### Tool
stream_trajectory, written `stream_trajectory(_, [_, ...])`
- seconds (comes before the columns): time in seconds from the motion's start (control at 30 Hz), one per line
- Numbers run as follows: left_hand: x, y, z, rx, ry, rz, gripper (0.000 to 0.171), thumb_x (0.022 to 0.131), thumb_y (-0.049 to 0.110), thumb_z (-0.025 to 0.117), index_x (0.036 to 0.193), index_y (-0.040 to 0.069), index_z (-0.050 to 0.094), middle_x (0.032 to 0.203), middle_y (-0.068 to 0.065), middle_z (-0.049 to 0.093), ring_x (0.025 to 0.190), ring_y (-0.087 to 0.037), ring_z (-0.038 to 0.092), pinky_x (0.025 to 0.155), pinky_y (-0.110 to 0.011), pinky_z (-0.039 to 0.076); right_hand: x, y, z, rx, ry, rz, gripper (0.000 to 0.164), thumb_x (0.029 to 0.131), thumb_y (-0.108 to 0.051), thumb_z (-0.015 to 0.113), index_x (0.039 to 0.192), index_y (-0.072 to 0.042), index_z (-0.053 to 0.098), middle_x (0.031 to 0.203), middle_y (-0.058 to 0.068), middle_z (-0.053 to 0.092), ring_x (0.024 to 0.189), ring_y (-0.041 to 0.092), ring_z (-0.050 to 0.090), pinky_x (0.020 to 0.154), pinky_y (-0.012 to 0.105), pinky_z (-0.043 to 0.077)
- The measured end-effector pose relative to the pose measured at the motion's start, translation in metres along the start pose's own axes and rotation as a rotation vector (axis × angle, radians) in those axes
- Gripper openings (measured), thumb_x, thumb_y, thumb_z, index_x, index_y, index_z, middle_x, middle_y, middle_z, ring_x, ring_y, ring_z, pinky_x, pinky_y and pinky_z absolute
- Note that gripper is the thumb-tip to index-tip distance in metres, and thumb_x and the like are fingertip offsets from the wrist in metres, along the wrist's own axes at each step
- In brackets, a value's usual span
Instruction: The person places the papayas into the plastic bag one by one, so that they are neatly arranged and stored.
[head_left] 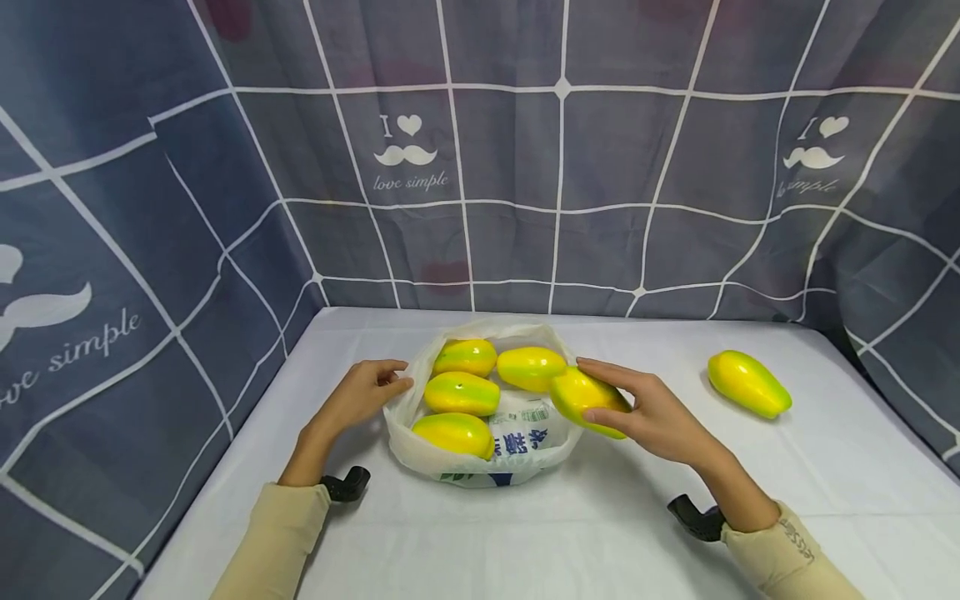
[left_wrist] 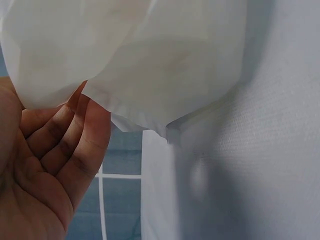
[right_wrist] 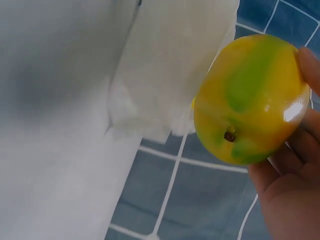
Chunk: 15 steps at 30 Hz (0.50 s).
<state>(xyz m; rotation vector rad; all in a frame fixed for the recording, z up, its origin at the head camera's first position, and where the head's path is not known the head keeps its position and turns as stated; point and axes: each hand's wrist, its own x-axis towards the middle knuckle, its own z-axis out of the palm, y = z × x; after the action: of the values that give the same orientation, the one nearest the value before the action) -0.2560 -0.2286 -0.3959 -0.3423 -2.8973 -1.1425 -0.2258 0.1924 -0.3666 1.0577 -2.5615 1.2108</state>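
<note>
My right hand (head_left: 660,417) holds a yellow-green papaya (head_left: 588,402) between thumb and fingers at the right rim of a white plastic bag (head_left: 420,461). In the right wrist view, the held papaya (right_wrist: 250,100) shows its stem end, with the bag's side behind it. My left hand (head_left: 363,392) is at the bag's left rim. The left wrist view shows its fingers (left_wrist: 90,135) against the thin plastic (left_wrist: 165,75), pinching the edge. Several papayas (head_left: 461,393) lie inside the open bag, three stacked along its left side and one at the back right (head_left: 531,368).
Another papaya (head_left: 748,383) lies on the white-covered table (head_left: 600,533) at the right. A grey-blue curtain with white grid lines (head_left: 510,150) hangs behind and along both sides. Black straps with short mounts (head_left: 697,518) sit on the wrists.
</note>
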Motion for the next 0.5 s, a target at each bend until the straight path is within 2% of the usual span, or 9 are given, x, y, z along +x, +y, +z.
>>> stream_trajectory(0.1, [0.0, 0.0, 0.0, 0.0, -0.001, 0.015, 0.039, 0.096, 0.022, 0.066, 0.126, -0.004, 0.063, 0.088, -0.006, 0.064, 0.079, -0.02, 0.055, 0.074, -0.035, 0.047, 0.008, -0.005, 0.006, 0.0, -0.008, -0.024, 0.06, 0.087, -0.018, 0.078, 0.14, -0.003, 0.054, 0.143, 0.01, 0.053, 0.132, 0.03, 0.048, 0.105, 0.018, 0.033])
stream_trajectory(0.33, [0.0, -0.001, 0.001, 0.003, 0.002, 0.043, 0.04, 0.096, 0.022, 0.066, 0.125, -0.006, 0.063, 0.089, -0.005, 0.065, 0.08, -0.019, 0.056, 0.076, -0.037, 0.048, 0.027, -0.021, 0.021, 0.006, -0.046, -0.071, 0.06, 0.087, -0.015, 0.077, 0.141, -0.005, 0.054, 0.145, 0.007, 0.051, 0.133, 0.027, 0.046, 0.106, 0.039, 0.038])
stream_trajectory(0.5, [0.001, -0.002, 0.001, 0.005, 0.002, 0.043, 0.041, 0.096, 0.022, 0.066, 0.125, -0.007, 0.062, 0.091, -0.007, 0.066, 0.082, -0.02, 0.057, 0.078, -0.039, 0.048, 0.041, -0.024, 0.032, 0.007, -0.076, -0.099, 0.06, 0.088, -0.015, 0.077, 0.141, -0.003, 0.053, 0.145, 0.009, 0.051, 0.132, 0.027, 0.047, 0.105, 0.043, 0.04])
